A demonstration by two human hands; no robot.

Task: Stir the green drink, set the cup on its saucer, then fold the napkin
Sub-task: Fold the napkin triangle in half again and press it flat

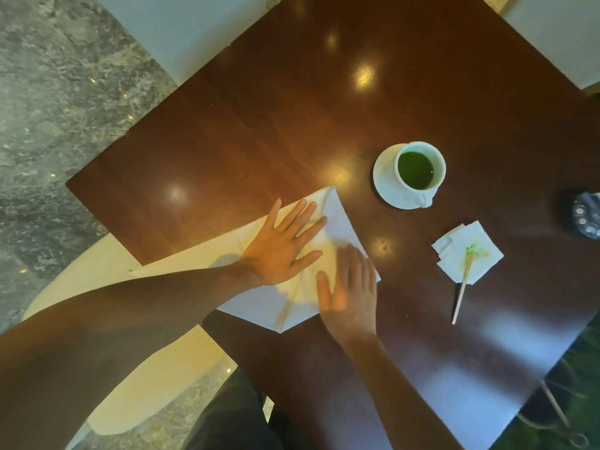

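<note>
A white cloth napkin [337, 219] lies folded on the dark wooden table [259, 125], one end hanging over the near left edge. My left hand [282, 245] presses flat on it with fingers spread. My right hand [350, 287] lies flat on the napkin's right part, fingers straight and slightly blurred. A white cup of green drink [418, 172] stands on its white saucer [384, 180] to the right of the napkin, handle toward me. A wooden stirrer [462, 289] with a green tip rests on small paper napkins [470, 248].
A dark round object with a shiny top [584, 216] sits at the table's right edge. Pale chair seats stand beyond the far corners [181, 30] and at the near left [81, 287]. Marble floor lies to the left.
</note>
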